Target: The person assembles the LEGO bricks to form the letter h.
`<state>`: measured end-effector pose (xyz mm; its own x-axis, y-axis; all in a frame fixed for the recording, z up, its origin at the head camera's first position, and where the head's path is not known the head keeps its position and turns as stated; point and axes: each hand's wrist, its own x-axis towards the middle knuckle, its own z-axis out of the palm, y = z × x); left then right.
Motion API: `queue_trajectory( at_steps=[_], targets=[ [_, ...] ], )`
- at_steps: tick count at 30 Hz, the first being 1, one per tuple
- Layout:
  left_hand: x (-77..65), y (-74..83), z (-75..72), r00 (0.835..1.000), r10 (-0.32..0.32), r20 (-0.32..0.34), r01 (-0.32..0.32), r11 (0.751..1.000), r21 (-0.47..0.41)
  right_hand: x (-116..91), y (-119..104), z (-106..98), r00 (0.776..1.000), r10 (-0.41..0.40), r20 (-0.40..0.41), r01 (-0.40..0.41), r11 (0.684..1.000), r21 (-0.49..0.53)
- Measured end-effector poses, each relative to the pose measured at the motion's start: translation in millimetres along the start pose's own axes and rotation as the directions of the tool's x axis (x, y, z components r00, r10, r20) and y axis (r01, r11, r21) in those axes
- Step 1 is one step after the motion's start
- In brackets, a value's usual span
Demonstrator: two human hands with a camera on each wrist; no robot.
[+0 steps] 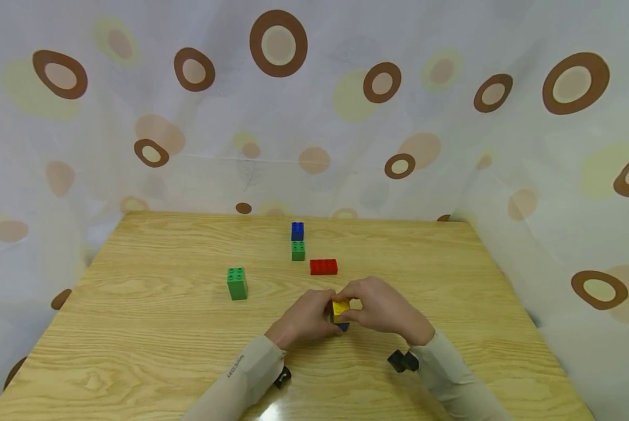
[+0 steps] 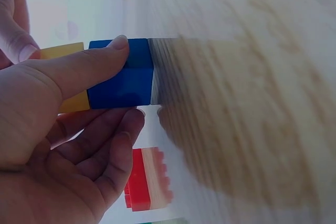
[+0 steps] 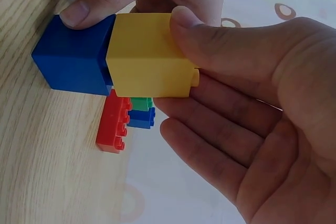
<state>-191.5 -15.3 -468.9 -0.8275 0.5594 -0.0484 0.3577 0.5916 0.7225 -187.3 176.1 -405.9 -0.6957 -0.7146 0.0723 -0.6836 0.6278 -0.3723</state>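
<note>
Near the front middle of the table, a yellow brick [image 3: 149, 56] sits on top of a blue brick [image 3: 73, 59], with a thin gap along part of their seam in the right wrist view. My left hand [image 1: 308, 316] holds the blue brick, its thumb across one side and its fingers behind. Between thumb and fingers, my right hand [image 1: 383, 307] pinches the yellow brick near its studded top. The blue brick stands low at the tabletop in the left wrist view. From the head camera, the hands hide much of both bricks.
Beyond the hands lies a red brick [image 1: 323, 267] on the wooden table [image 1: 151, 345]. Behind it are a small green brick [image 1: 298, 251] and another blue brick [image 1: 297, 231]. A taller green block [image 1: 237, 284] stands to the left. A patterned curtain [image 1: 214, 117] surrounds the table's back and sides.
</note>
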Motion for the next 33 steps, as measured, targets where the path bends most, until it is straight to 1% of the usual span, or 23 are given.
queue_trajectory(
  at_steps=[6, 9, 11, 14, 17, 18, 21, 24, 28, 33],
  targets=[
    [0.6, -1.4, -0.5, 1.0, 0.009, 0.003, -0.009, 1.0, -0.008, 0, -1, 1, 1.0, 0.029, 0.0, -0.029, 1.0, 0.005],
    [0.7, -2.3, -0.2, 1.0, 0.016, 0.003, -0.016, 1.0, -0.014, -2, 0, 4, 0.999, 0.04, -0.024, -0.039, 0.999, 0.026],
    [0.4, -3.0, 0.5, 1.0, 0.013, 0.001, -0.013, 1.0, -0.015, -4, 1, 7, 0.997, 0.066, -0.044, -0.063, 0.996, 0.068],
    [-0.6, -3.6, 1.8, 1.0, 0.009, 0.0, -0.009, 1.0, -0.011, -8, 2, 12, 0.991, 0.119, -0.066, -0.106, 0.98, 0.167],
    [-1.0, -3.6, 2.7, 1.0, -0.006, 0.002, 0.006, 1.0, -0.015, -10, 5, 17, 0.981, 0.183, -0.067, -0.159, 0.95, 0.268],
    [-0.9, -3.4, 2.9, 1.0, -0.007, 0.005, 0.007, 1.0, -0.016, -11, 5, 18, 0.977, 0.201, -0.065, -0.174, 0.942, 0.288],
    [-1.1, -2.0, 3.1, 1.0, -0.019, 0.007, 0.019, 1.0, -0.014, -12, 6, 21, 0.974, 0.221, -0.057, -0.193, 0.931, 0.311],
    [-1.8, -1.5, 3.5, 1.0, -0.013, 0.003, 0.013, 1.0, 0.0, -15, 6, 23, 0.975, 0.213, -0.059, -0.185, 0.934, 0.307],
    [-2.5, -1.8, 3.9, 1.0, 0.002, -0.013, -0.001, 1.0, 0.021, -16, 6, 24, 0.98, 0.184, -0.076, -0.155, 0.943, 0.294],
    [-2.8, -3.1, 4.6, 1.0, 0.008, -0.025, -0.008, 0.999, 0.034, -14, 7, 22, 0.988, 0.121, -0.094, -0.093, 0.96, 0.263]
  ],
)
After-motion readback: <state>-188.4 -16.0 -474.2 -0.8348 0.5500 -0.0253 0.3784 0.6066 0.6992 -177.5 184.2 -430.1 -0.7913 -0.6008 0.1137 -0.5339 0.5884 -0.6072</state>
